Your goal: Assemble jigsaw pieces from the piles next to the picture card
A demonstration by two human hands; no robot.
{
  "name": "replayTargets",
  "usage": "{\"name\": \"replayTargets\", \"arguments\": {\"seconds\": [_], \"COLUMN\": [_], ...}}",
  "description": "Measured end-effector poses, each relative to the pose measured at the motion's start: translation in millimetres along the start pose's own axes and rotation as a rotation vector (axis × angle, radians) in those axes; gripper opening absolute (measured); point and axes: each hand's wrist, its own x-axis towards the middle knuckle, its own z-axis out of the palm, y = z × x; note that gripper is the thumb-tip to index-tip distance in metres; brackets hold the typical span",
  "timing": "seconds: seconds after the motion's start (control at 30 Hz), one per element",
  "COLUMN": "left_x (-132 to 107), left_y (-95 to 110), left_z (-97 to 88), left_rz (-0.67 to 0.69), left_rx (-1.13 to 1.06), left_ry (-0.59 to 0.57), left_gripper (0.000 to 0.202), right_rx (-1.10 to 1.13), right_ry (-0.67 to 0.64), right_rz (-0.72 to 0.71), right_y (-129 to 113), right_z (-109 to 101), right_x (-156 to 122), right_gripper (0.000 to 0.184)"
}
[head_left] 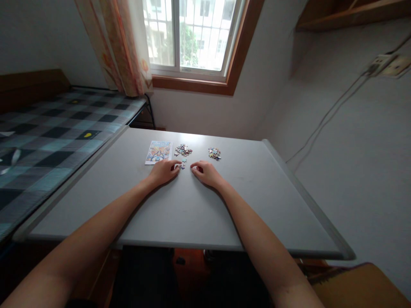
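Note:
My left hand [164, 170] rests on the grey table [192, 205], its fingers curled and its fingertips at a few small jigsaw pieces [183, 164]. My right hand [205, 172] lies just right of those pieces, fingers curled in a pinch on something I cannot make out. Beyond the hands sit two small heaps of loose pieces, one [183, 150] in the middle and one [214, 153] to the right. A colourful picture card [158, 152] lies flat to the left of the heaps.
A bed with a chequered blue and black cover [48, 137] runs along the table's left side. A window [192, 34] with a curtain [118, 47] is behind. A white wall with a cable and socket [388, 66] stands at the right. A brown seat corner [359, 286] shows lower right.

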Motion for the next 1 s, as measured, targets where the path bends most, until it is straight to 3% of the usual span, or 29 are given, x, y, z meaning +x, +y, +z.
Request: {"name": "replayTargets", "arguments": {"seconds": [0.2,0.77,1.0], "left_x": [0.0,-0.3,-1.2], "left_y": [-1.3,1.5,5.6], "left_z": [0.2,-0.1,-3.8], "left_rz": [0.015,0.0,-0.007], "left_rx": [0.015,-0.041,-0.023], "left_ry": [-0.045,0.003,-0.033], "left_gripper": [0.035,0.035,0.035], "right_rx": [-0.003,0.002,0.004], "right_ry": [-0.001,-0.003,0.002], "right_rz": [0.001,0.008,0.018], "right_y": [0.1,-2.7,-5.4], "right_z": [-0.3,-1.9,-2.6], "right_x": [0.5,0.3,-0.1], "right_gripper": [0.021,0.02,0.018]}}
